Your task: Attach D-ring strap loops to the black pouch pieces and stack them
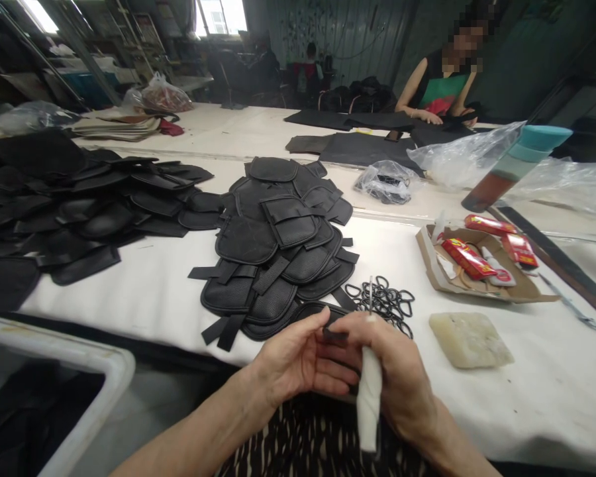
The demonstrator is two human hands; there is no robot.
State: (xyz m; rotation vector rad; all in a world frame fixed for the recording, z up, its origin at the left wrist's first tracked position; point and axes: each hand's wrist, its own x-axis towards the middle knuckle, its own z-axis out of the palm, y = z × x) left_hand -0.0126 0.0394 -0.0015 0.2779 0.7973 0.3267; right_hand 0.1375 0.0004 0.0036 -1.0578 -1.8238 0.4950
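Observation:
My right hand [400, 368] is closed around an awl whose thick handle [369, 401] is wrapped in white. Its thin metal spike [371, 295] points away from me. Between my hands, at the table's near edge, is a black leather piece [335, 336], mostly hidden by fingers. The thumb and curled fingers of my left hand [298, 358] hold it, and my right fingertips touch it too. Just beyond lies a heap of black leather pieces [273, 258] with short straps. Black D-shaped rings [387, 301] lie in a loose pile beside the heap.
A yellowish block [471, 340] lies at right, below a cardboard tray [477, 288] with red boxes and a small white bottle. Behind it stands a tilted bottle [516, 165]. More black pieces [94, 205] spread leftward. A white bin [114, 364] is at lower left. Another person [440, 93] sits opposite.

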